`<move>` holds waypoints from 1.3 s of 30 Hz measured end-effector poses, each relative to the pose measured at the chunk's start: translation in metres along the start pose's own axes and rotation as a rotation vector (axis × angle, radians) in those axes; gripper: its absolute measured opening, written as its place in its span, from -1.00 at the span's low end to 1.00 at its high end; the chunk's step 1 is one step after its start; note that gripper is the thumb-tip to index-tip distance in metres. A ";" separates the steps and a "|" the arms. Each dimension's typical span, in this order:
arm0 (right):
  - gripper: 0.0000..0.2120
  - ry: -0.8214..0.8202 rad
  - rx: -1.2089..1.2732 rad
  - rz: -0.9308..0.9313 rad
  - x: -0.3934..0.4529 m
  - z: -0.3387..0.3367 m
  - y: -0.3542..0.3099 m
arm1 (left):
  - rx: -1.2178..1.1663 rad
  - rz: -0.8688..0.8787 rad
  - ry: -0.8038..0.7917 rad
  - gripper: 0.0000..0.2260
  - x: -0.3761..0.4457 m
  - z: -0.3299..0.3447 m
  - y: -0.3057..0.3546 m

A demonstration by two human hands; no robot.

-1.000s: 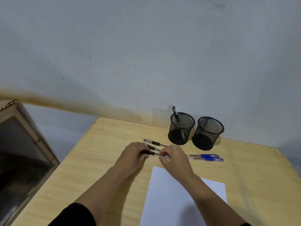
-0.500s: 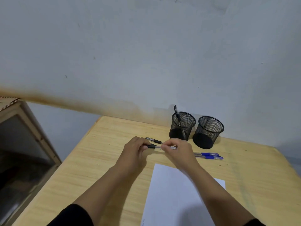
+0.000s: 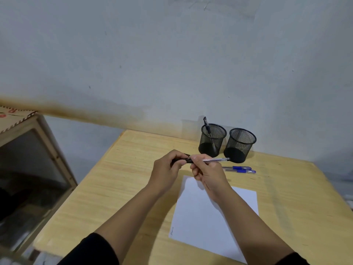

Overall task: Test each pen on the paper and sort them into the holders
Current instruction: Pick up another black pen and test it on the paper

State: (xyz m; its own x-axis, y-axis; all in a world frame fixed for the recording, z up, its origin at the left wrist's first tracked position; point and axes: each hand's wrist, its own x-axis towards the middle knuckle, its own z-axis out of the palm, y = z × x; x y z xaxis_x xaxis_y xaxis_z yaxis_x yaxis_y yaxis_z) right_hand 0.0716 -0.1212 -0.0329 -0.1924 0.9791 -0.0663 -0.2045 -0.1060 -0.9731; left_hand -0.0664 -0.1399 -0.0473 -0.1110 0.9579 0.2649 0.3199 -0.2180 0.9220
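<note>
A clear-barrelled black pen (image 3: 214, 160) is held level above the desk between both hands. My left hand (image 3: 169, 170) is closed around its black cap end, and my right hand (image 3: 207, 172) pinches the barrel. Two blue-capped pens (image 3: 239, 169) lie side by side on the desk to the right. A white sheet of paper (image 3: 214, 217) lies below my right hand. Two black mesh holders stand at the back: the left holder (image 3: 212, 139) has one black pen (image 3: 207, 127) in it, and the right holder (image 3: 239, 145) looks empty.
The wooden desk (image 3: 114, 188) ends at its left edge beside a wooden cabinet with a glass front (image 3: 28, 169). A grey wall rises right behind the holders.
Both hands have lifted the black pen off the desk and raised it. The other black pens that lay on the desk near my hands are hidden now.
</note>
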 end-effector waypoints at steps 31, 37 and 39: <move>-0.89 0.073 -0.109 -0.071 -0.048 -0.020 0.009 | 0.462 -0.168 0.070 -0.86 -0.012 -0.008 -0.056; -0.88 0.083 -0.078 -0.018 -0.053 -0.024 0.012 | 0.356 -0.169 0.188 -0.84 -0.020 -0.007 -0.045; -0.86 0.050 -0.066 0.010 -0.057 -0.027 0.014 | 0.278 -0.177 0.176 -0.85 -0.035 -0.007 -0.033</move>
State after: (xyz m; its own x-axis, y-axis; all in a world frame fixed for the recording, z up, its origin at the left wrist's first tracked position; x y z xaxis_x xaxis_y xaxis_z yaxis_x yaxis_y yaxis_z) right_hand 0.1055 -0.1734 -0.0485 -0.1460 0.9856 -0.0853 -0.1385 -0.1057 -0.9847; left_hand -0.0800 -0.1675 -0.0848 -0.3399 0.9241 0.1750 0.5217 0.0304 0.8526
